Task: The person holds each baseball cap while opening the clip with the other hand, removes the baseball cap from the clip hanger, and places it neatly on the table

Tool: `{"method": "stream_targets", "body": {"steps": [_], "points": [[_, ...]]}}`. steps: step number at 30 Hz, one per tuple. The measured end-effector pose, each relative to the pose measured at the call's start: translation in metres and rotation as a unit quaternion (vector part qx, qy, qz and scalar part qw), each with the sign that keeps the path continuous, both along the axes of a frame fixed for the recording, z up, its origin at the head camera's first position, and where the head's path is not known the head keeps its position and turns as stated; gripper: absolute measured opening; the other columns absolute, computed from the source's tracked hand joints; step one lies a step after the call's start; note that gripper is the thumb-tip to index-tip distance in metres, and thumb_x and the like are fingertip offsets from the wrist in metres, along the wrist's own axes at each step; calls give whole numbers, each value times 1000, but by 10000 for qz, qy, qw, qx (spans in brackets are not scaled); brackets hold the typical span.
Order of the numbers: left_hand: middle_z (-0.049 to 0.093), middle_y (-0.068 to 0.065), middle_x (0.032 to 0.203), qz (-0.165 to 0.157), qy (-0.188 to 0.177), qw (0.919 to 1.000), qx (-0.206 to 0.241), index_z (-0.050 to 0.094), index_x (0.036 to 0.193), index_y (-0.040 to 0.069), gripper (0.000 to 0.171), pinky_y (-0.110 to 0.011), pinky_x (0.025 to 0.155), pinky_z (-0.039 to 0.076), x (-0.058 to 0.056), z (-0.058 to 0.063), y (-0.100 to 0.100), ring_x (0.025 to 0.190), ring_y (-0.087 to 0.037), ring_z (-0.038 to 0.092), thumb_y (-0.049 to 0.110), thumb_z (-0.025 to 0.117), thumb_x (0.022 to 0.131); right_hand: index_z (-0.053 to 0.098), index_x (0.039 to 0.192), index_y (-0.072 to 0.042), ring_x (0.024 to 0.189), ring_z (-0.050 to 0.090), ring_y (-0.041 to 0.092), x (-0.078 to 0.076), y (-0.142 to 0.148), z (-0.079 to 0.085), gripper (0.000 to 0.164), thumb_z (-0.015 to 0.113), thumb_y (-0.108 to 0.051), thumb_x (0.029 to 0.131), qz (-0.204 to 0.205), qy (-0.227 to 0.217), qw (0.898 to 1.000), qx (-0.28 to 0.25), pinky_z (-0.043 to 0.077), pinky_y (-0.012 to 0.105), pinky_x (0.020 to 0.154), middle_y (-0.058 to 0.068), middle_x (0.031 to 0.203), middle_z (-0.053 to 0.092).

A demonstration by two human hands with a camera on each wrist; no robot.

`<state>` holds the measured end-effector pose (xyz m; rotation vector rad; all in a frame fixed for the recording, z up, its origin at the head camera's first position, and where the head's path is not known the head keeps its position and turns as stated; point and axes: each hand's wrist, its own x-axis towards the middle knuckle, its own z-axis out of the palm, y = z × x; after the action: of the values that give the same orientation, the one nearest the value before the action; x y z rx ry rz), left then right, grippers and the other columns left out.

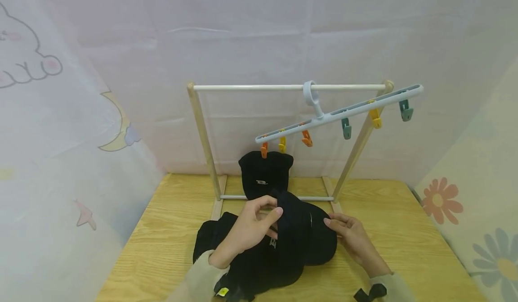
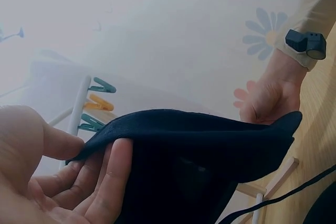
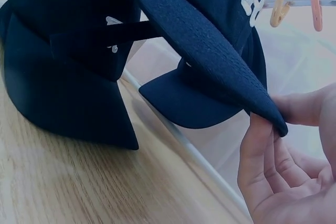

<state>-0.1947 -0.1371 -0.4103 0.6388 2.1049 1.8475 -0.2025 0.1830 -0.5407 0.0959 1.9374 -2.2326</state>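
Both hands hold a black baseball cap [image 1: 319, 234] above the table. My left hand [image 1: 256, 223] pinches the edge of its crown between thumb and fingers, plainly seen in the left wrist view. My right hand [image 1: 352, 236] pinches the tip of its brim [image 3: 210, 45]; the right wrist view shows a white letter on the crown. More black caps [image 1: 214, 236] lie on the table under and beside my left forearm, partly hidden. Behind, another black cap [image 1: 265, 171] is below the left end of the pale blue clip hanger [image 1: 323, 119]; whether a clip grips it I cannot tell.
A rack with wooden posts [image 1: 204, 135] and a white top bar [image 1: 251, 87] stands at the table's back. The hanger hooks over that bar, tilted down to the left, with orange, yellow and green clips [image 1: 375, 115]. Patterned sheets surround the wooden table [image 1: 149, 248].
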Motion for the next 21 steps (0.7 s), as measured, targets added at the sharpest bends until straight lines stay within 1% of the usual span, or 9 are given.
{"method": "stream_targets", "body": {"steps": [3, 8, 10, 12, 15, 21], "points": [[65, -22, 122, 24, -18, 10000, 27, 63, 131, -6, 31, -35, 67, 66, 2, -1, -1, 76, -17, 72, 18, 62, 110, 50, 138, 12, 91, 75, 10, 0, 0, -2, 41, 64, -10, 107, 125, 33, 9999, -46, 63, 25, 77, -3, 103, 78], [63, -23, 124, 95, -33, 9999, 14, 62, 131, -7, 32, -33, 66, 65, 6, -1, -4, 77, -30, 76, 17, 62, 110, 61, 126, 3, 89, 76, 10, 0, 1, -6, 24, 64, -10, 107, 397, 131, 9991, -52, 63, 25, 75, -4, 101, 79], [63, -22, 124, 111, -34, 9999, 1, 62, 131, -7, 32, -33, 66, 65, 8, -1, -5, 77, -34, 76, 17, 62, 110, 63, 123, 1, 89, 76, 11, 0, 0, -7, 20, 64, -11, 107, 468, 116, 9988, -12, 63, 26, 75, -4, 101, 79], [63, -22, 123, 120, -26, 9999, 2, 62, 131, -7, 32, -33, 65, 65, 9, -1, -5, 77, -36, 76, 17, 62, 110, 63, 123, 1, 90, 76, 11, 0, 0, -8, 20, 64, -12, 107, 512, 78, 9987, 40, 63, 27, 77, -4, 101, 79], [63, -23, 121, 129, 13, 9999, -5, 62, 129, -8, 31, -33, 65, 65, 10, -5, -6, 76, -33, 77, 17, 62, 110, 63, 124, 1, 92, 76, 11, -1, -1, -10, 22, 64, -14, 107, 564, 61, 9984, 76, 64, 28, 79, -4, 103, 79], [66, -21, 117, 195, 201, 9994, -180, 64, 127, -7, 29, -32, 64, 65, 11, -11, -8, 68, -13, 73, 17, 61, 111, 68, 113, -4, 89, 77, 10, -1, -4, -15, 12, 65, -13, 107, 672, 62, 9977, -38, 64, 28, 76, -5, 98, 79]]}}
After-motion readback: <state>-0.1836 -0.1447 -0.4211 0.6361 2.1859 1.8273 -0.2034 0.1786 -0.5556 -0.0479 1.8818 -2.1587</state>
